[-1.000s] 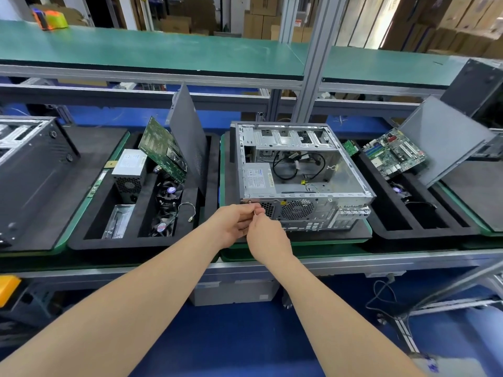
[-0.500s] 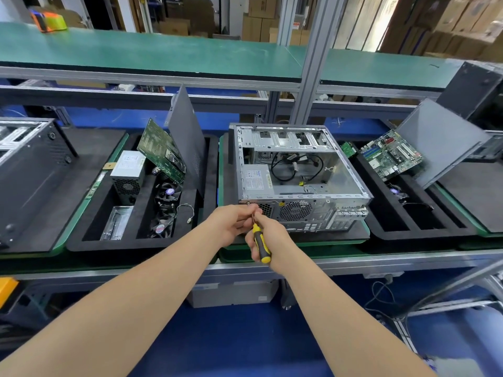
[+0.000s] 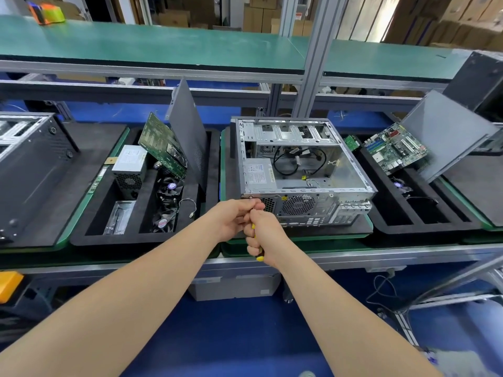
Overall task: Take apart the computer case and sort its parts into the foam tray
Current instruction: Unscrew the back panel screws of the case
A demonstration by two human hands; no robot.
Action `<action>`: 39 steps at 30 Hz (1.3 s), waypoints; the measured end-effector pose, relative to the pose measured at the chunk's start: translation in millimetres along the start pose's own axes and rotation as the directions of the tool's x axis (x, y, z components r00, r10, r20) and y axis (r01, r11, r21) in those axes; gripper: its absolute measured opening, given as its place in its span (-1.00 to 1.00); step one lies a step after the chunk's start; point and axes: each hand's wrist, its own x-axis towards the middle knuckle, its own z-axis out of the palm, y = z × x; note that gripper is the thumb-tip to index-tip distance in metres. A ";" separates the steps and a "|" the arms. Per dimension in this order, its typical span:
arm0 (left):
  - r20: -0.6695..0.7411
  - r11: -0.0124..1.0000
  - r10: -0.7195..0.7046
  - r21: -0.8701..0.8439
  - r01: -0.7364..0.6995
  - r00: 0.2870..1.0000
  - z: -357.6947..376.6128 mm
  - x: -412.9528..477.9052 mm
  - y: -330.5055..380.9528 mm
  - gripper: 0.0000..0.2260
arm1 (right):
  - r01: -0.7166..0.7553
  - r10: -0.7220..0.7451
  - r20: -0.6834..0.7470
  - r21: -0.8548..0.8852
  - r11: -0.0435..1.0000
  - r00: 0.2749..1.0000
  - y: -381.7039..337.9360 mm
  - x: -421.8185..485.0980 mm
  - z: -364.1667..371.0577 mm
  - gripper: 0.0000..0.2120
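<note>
An opened computer case [image 3: 299, 170] lay on its side on a black pad on the desk [image 3: 408, 257], just beside the foam tray [image 3: 79, 239]. The right hand [image 3: 265, 235] wrapped its fingers round a yellow-handled screwdriver [image 3: 260, 258]. The left hand [image 3: 234, 216] pinched the shaft near a rear corner screw [image 3: 250, 197]. The steel shell looked heavy and stiff, with edges that were probably sharp. It seemed best gripped by the frame rails, not by the loose cables [image 3: 299, 159]. Room was tight: a leaning side panel [image 3: 187, 131] stood close on the left and a shelf post [image 3: 315, 63] rose behind.
</note>
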 end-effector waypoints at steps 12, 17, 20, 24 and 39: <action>-0.095 0.998 0.063 -0.022 -0.065 0.994 10.5 -0.4 -4.4 -0.71 | 0.146 -0.429 -0.094 -0.858 0.493 0.898 -1.6 7.3 -1.7 -0.59; -0.059 0.998 0.054 -0.012 -0.055 0.997 8.8 0.7 -1.5 -0.85 | 0.086 -0.092 -0.026 -0.187 0.979 0.995 -5.5 2.2 -14.8 -0.61; -0.030 1.000 0.011 0.007 -0.011 0.999 6.7 -2.3 0.9 -0.81 | -0.107 0.032 0.235 0.315 0.943 0.971 -0.3 -2.9 -20.6 -0.61; -0.001 0.998 -0.049 0.025 0.049 0.999 6.3 -7.4 3.5 -0.79 | -0.305 0.040 0.438 0.555 0.773 0.898 3.9 -7.3 -18.1 -0.61; -0.031 0.999 -0.011 -0.038 0.010 0.999 1.8 1.5 -2.2 -0.72 | 0.173 -0.399 -0.107 -0.779 0.603 0.911 0.3 5.4 1.2 -0.64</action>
